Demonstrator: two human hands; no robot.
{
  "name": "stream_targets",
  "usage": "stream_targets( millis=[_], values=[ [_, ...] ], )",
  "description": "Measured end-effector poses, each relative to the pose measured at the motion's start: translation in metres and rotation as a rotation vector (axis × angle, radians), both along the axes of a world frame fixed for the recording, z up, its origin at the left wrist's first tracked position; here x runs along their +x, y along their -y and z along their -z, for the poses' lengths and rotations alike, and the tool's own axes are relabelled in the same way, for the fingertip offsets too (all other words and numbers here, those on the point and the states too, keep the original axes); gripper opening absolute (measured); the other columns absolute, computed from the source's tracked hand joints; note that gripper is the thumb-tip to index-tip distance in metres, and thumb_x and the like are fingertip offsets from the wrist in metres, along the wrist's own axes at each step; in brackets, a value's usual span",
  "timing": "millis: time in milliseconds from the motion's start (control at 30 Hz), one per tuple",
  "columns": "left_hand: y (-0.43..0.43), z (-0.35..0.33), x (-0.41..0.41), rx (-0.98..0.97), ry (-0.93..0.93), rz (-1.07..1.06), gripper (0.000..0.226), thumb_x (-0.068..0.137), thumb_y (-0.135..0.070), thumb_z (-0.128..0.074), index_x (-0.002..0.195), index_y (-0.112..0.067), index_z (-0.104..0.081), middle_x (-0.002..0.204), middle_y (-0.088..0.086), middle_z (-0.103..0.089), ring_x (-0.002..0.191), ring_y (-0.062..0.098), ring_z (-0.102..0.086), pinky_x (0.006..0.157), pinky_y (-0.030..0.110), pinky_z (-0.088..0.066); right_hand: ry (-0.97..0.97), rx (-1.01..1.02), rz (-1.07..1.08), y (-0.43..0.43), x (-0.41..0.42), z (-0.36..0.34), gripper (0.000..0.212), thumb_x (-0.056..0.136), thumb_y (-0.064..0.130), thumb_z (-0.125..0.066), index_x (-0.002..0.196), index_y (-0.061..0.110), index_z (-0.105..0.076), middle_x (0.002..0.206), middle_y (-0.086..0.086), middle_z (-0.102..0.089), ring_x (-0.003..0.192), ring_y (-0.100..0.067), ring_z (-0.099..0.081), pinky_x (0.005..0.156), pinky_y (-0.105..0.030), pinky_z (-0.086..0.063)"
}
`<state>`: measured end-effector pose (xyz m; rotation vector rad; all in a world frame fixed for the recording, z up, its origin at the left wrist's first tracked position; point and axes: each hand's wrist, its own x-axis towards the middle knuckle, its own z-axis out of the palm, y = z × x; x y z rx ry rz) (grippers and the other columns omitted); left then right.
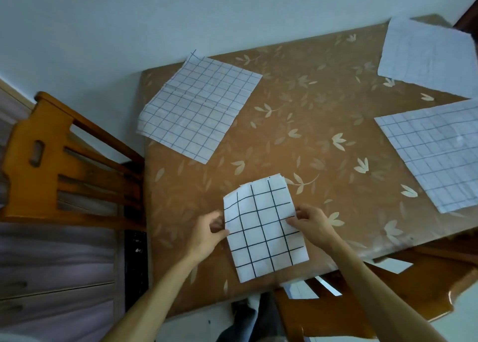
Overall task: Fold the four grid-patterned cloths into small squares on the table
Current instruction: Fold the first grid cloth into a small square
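A white cloth with a bold dark grid (263, 227) lies partly folded into a rectangle near the table's front edge. My left hand (208, 231) pinches its left edge and my right hand (311, 224) pinches its right edge, both about halfway up. A flat cloth with a thin blue grid (199, 108) lies at the table's far left corner. Another flat one (437, 155) lies at the right side, running out of view. A third, faint-lined cloth (429, 57) lies at the far right corner.
The table (310, 124) has a brown leaf-patterned cover and stands against a pale wall. One wooden chair (64, 160) stands at its left side, another (362, 300) at the front right. A drawer unit (51, 277) sits at the lower left.
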<state>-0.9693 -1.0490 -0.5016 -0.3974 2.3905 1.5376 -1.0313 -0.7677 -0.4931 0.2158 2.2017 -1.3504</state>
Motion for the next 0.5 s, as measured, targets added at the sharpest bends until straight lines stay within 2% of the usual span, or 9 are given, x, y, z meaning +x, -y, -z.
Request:
stream_targets(
  millis=[133, 233, 300, 367, 433, 500],
  values=[
    [-0.006, 0.008, -0.001, -0.077, -0.083, -0.045, 0.029, 0.082, 0.002, -0.076, 0.107, -0.013, -0.074, 0.098, -0.004, -0.076, 0.086, 0.005, -0.068, 0.08, 0.017, -0.053, -0.081, 0.074, 0.012, 0.006, -0.005, 0.009, 0.006, 0.088, 0.014, -0.072, 0.082, 0.014, -0.074, 0.081, -0.007, -0.074, 0.081, -0.029, -0.07, 0.075, -0.041, -0.057],
    [-0.005, 0.01, -0.001, -0.188, -0.215, -0.041, 0.022, 0.082, 0.004, -0.075, 0.095, -0.013, -0.076, 0.089, -0.006, -0.072, 0.083, 0.012, -0.069, 0.074, 0.018, -0.052, -0.084, 0.123, 0.018, 0.007, -0.012, 0.012, 0.014, 0.087, 0.014, -0.073, 0.078, 0.026, -0.073, 0.081, 0.005, -0.075, 0.076, -0.015, -0.071, 0.069, -0.031, -0.058],
    [-0.003, 0.011, 0.001, -0.302, -0.351, 0.03, 0.028, 0.076, 0.013, -0.073, 0.086, -0.013, -0.077, 0.088, -0.006, -0.07, 0.083, 0.012, -0.068, 0.075, 0.014, -0.05, -0.104, 0.188, -0.02, 0.006, -0.017, 0.018, 0.014, 0.087, 0.015, -0.072, 0.081, 0.028, -0.073, 0.081, 0.008, -0.074, 0.075, -0.01, -0.069, 0.066, -0.024, -0.054],
    [-0.001, 0.013, 0.005, -0.384, -0.441, 0.142, 0.034, 0.074, 0.016, -0.071, 0.085, -0.015, -0.077, 0.093, -0.007, -0.069, 0.088, 0.009, -0.065, 0.077, 0.021, -0.052, -0.123, 0.234, -0.072, 0.006, -0.02, 0.02, 0.018, 0.088, 0.013, -0.069, 0.079, 0.028, -0.07, 0.076, 0.009, -0.071, 0.07, -0.009, -0.066, 0.064, -0.026, -0.052],
    [0.0, 0.016, 0.009, -0.452, -0.471, 0.241, 0.032, 0.076, 0.014, -0.073, 0.084, -0.017, -0.076, 0.096, -0.007, -0.067, 0.091, 0.01, -0.062, 0.077, 0.024, -0.052, -0.161, 0.261, -0.12, 0.006, -0.022, 0.022, 0.02, 0.089, 0.007, -0.063, 0.084, 0.024, -0.071, 0.081, 0.009, -0.07, 0.076, -0.013, -0.066, 0.07, -0.027, -0.05],
    [0.0, 0.02, 0.011, -0.52, -0.471, 0.316, 0.026, 0.078, 0.007, -0.076, 0.082, -0.019, -0.074, 0.1, -0.008, -0.065, 0.094, 0.011, -0.061, 0.078, 0.022, -0.052, -0.18, 0.305, -0.155, 0.004, -0.022, 0.022, 0.03, 0.088, -0.002, -0.054, 0.095, 0.02, -0.073, 0.09, 0.009, -0.069, 0.086, -0.013, -0.064, 0.077, -0.025, -0.045]
  ],
)
